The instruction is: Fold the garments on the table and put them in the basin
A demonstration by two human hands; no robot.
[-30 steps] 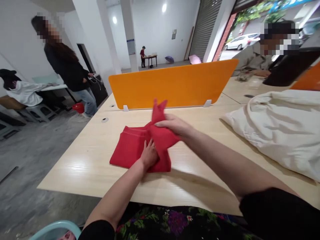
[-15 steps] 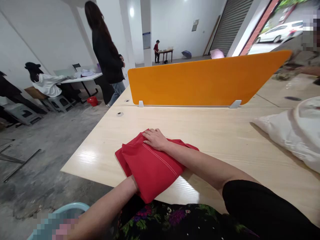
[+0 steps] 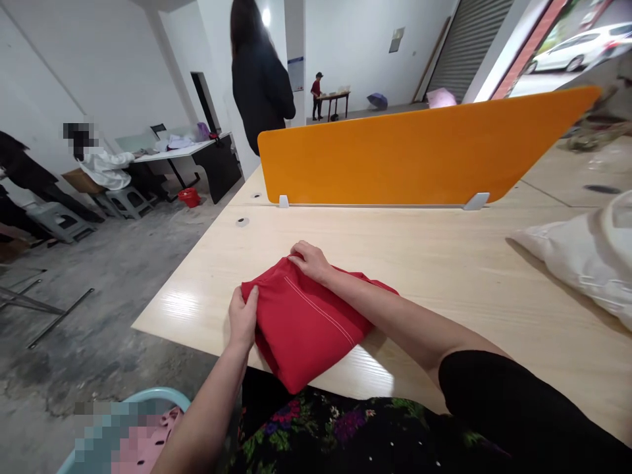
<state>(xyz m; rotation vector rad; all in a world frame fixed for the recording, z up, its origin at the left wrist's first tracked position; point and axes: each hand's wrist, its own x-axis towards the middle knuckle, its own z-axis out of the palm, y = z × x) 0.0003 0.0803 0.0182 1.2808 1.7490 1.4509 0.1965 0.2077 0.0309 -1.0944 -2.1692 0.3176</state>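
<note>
My left grip [image 3: 242, 320] has the left corner of the folded red cloth [image 3: 306, 329], thumb on top; my right grip [image 3: 311, 261] is closed on its far edge. The cloth lies at the front of the pale wood-grain surface [image 3: 444, 263], a double white seam uppermost. An orange divider [image 3: 395, 158] crosses behind it, and a cream fabric bag [image 3: 577, 253] slumps to the right. Down at my left is a light-blue basin [image 3: 143, 397]; beyond, grey concrete floor [image 3: 148, 263] runs to a red bucket [image 3: 189, 197] and white walls [image 3: 355, 39].
</note>
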